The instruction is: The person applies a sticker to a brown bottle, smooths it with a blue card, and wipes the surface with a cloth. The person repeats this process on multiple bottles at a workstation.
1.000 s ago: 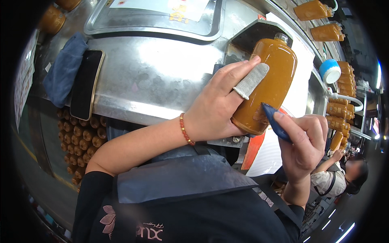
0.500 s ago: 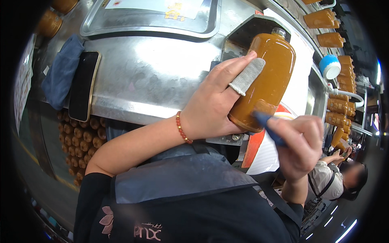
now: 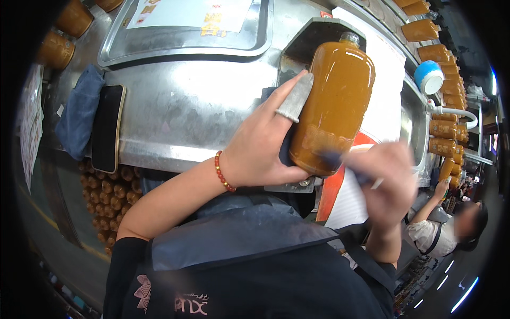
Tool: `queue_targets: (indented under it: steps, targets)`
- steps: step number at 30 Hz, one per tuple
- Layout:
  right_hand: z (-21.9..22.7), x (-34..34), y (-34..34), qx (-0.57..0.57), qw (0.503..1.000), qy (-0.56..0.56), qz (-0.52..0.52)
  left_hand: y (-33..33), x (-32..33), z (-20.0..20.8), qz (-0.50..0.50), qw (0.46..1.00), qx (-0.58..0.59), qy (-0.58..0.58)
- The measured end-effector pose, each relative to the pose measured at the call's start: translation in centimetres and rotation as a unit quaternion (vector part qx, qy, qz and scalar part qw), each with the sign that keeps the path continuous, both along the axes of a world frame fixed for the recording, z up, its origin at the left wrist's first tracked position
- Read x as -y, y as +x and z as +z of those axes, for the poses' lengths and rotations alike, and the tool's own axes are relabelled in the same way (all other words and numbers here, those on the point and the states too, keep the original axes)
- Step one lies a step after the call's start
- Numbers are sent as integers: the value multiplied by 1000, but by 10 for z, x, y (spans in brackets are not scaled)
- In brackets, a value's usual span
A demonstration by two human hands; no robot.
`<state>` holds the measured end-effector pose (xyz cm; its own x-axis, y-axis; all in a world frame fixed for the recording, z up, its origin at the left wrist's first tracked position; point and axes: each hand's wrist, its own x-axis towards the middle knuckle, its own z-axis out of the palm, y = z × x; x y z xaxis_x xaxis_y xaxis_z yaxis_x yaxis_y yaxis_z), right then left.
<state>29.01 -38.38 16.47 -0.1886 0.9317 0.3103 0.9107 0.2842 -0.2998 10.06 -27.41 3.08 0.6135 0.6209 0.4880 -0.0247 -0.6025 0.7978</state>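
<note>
From where I stand, the person's left hand (image 3: 265, 141) is clamped along the side of an amber bottle (image 3: 340, 90), thumb near the base, a grey finger sleeve (image 3: 297, 98) over one finger. A red beaded bracelet (image 3: 221, 171) circles that wrist. The right hand (image 3: 388, 183) is blurred, but its fingers are pinched together on a small dark blue piece (image 3: 332, 158), held at the lower part of the bottle beside a square mark; I can't tell quite what the piece is.

The bottle is tilted, base toward the person, clear neck pointing away over a dark angular stand (image 3: 297, 48); whether it rests there, I can't tell. White sheeting (image 3: 385, 69) lies just right of it.

Farther left spreads the shiny metal surface (image 3: 186, 106), with a phone (image 3: 108, 129) and a crumpled blue cloth (image 3: 79, 114) side by side. A metal tray (image 3: 186, 57) with printed paper sits beyond them. Below the surface's edge, more amber bottles (image 3: 109, 196) are packed tight. Off to the right, past a blue-and-white round object (image 3: 428, 77) and rows of similar bottles (image 3: 443, 130), a co-worker (image 3: 433, 234) reaches up one arm.
</note>
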Motion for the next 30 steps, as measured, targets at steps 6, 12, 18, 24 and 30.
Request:
queue_targets:
  steps: [6, 12, 18, 24, 30]
  targets:
    - [-3, 0, -1, -2, 998, 29, 64, -3, 0, -4, -26, 999, -11, -20]
    - [-8, 7, 11, -75, 986, 77, -127, -3, 2, -8, -28, 999, -27, -33]
    - [-10, 36, -28, -66, 998, -3, 14, -4, 0, 2, -10, 999, -38, 1]
    - [-22, 28, -2, -103, 987, 81, -95, 15, 12, 23, 11, 995, -10, 100]
    - [-24, 19, -2, 4, 993, 117, -27, 17, 3, 20, 24, 997, 11, 79]
